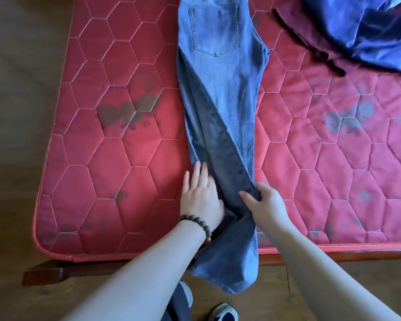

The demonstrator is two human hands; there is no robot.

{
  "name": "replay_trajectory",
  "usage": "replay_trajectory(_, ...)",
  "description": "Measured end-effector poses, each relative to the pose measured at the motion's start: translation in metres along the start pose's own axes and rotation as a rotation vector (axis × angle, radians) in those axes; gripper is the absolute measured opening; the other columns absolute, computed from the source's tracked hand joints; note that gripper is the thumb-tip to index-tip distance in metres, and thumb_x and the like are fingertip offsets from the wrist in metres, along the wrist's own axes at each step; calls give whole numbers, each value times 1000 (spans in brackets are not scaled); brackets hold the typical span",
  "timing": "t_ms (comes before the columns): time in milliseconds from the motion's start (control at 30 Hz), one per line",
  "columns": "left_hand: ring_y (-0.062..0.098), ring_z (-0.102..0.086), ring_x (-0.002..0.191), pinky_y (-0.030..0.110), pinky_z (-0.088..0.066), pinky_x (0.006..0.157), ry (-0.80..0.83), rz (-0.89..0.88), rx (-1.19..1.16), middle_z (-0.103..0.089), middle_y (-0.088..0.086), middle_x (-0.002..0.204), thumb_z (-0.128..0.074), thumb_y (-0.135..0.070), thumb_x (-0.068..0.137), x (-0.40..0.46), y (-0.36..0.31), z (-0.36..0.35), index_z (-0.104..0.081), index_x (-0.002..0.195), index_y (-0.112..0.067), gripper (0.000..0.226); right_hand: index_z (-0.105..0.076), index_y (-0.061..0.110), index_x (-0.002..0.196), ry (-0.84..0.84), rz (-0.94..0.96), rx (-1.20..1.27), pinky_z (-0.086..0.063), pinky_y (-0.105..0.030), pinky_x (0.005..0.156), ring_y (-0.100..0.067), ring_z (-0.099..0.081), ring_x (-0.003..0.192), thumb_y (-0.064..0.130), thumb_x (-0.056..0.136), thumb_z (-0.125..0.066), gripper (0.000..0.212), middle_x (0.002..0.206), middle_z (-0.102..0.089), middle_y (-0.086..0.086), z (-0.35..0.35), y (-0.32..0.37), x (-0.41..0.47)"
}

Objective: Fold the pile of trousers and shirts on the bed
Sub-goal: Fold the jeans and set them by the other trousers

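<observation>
The jeans [220, 107] lie lengthwise on the mattress [116, 140], long axis running away from the person: waist end at the far side with a back pocket [214, 31] facing up, leg ends toward the near edge and hanging over it down toward the floor [21, 112]. One leg is laid over the other, its seam crossing at a slant from upper left to lower right.

The left hand [200, 200] rests flat at the left edge of the legs, fingers straight and pointing away, the fingertips partly on the denim and partly on the mattress; it grasps nothing. A bead bracelet [198, 224] circles that wrist. The right hand [264, 205] is at the right edge of the legs, fingers and thumb curled round the folded edge of the upper leg, pinching the cloth.

At the far right corner lies a heap of dark blue clothes [366, 31], well apart from the jeans. Below the bed frame [56, 272], shoes [223, 312] show on the floor.
</observation>
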State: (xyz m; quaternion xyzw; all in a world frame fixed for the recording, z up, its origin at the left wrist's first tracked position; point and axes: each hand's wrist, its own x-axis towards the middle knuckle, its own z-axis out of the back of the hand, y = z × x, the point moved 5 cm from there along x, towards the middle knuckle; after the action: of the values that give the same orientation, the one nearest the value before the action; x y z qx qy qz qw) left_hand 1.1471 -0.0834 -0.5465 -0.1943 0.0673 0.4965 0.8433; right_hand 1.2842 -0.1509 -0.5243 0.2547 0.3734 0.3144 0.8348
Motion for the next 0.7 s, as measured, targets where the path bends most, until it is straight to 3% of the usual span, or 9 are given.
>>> replay_trajectory(100,23,11,149,44,4,121,55,-25,122,-3,8,163,-44,-31,87,-9,13,-12,-14,153,-9,75,-49,6,67,-153,-21,-92,-29,-23,46,-18,-38,55,16,85,-62,24,57,-44,-1,36,-7,16)
replay_trajectory(167,23,15,148,46,7,120,61,-43,160,3,6,163,-41,-31,88,-14,19,-14,-5,154,-10,78,-53,4,70,-254,-57,-146,-31,-34,53,-24,-43,61,15,86,-61,21,59,-47,-4,69,-13,32)
replay_trajectory(300,26,15,148,47,16,117,37,-119,195,-4,10,162,-40,-23,88,-11,15,-8,-13,152,-4,72,-55,7,74,-383,-191,-208,-33,-34,54,-30,-49,67,10,82,-54,9,61,-50,-5,113,-32,59)
replay_trajectory(400,22,7,149,38,19,116,109,-280,87,-11,7,162,-42,-30,95,-12,-3,-11,-25,151,-11,61,-57,7,90,-141,-338,-310,-43,-33,62,-32,-59,77,10,78,-59,13,76,-59,-8,87,-46,56)
replay_trajectory(467,19,8,149,35,17,116,165,-345,63,0,5,163,-40,-41,99,-16,-6,-17,-17,154,-18,64,-57,6,92,75,-381,-349,-54,-40,66,-33,-63,77,8,77,-62,16,81,-62,-11,65,-56,46)
replay_trajectory(533,17,12,149,34,17,116,180,-373,85,11,3,162,-40,-46,98,-19,0,-22,-6,155,-22,70,-61,5,85,130,-379,-391,-57,-37,59,-32,-64,68,2,77,-59,8,72,-63,-12,70,-59,43)
replay_trajectory(633,16,20,147,35,15,117,210,-425,135,21,2,160,-43,-51,95,-20,11,-26,5,154,-26,80,-63,4,84,-79,-315,-564,-40,-28,56,-30,-53,68,-6,76,-52,17,65,-55,-9,124,-54,58)
replay_trajectory(700,16,24,145,34,17,117,235,-440,151,25,0,159,-46,-55,93,-19,15,-28,9,153,-28,87,-61,5,90,-252,-277,-576,-39,-30,65,-32,-51,76,-7,77,-49,22,83,-62,-19,165,-48,69)
